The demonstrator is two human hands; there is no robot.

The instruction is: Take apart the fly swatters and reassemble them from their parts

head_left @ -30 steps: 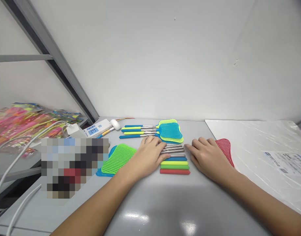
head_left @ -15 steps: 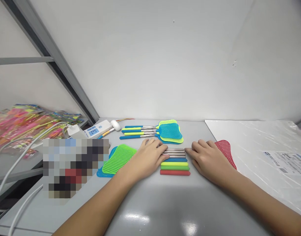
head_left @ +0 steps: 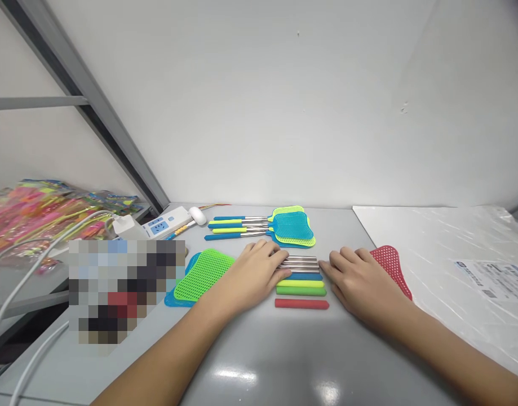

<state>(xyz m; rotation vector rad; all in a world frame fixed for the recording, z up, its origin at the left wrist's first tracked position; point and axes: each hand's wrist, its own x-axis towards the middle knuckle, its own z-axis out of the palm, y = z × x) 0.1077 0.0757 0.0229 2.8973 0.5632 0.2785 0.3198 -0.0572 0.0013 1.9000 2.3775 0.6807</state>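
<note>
A row of shiny metal rods (head_left: 301,263) lies crosswise on the grey table. My left hand (head_left: 259,269) is closed at the rods' left ends, thumb on the near side and fingers on the far side. At their right ends is the index fingertip of my right hand (head_left: 355,276); its fingers are bent and apart, with nothing visible in them. Nearer me lie a blue handle (head_left: 307,277), a yellow handle (head_left: 301,283), a green handle (head_left: 301,291) and, a little apart, a red handle (head_left: 301,304). A red flyswatter head (head_left: 392,265) is partly hidden behind my right hand.
Left of my left hand, a green flyswatter head (head_left: 203,275) overlaps blue ones. Several assembled flyswatters (head_left: 292,226) lie at the back. A power strip (head_left: 165,223) and white cables stand left, beside a blurred-out patch. Wrapped white sheet (head_left: 445,316) covers the right side.
The red handle has come slightly toward me, widening its gap from the green one. My right hand has shifted slightly right and nearer. My left hand is nearly unchanged.
</note>
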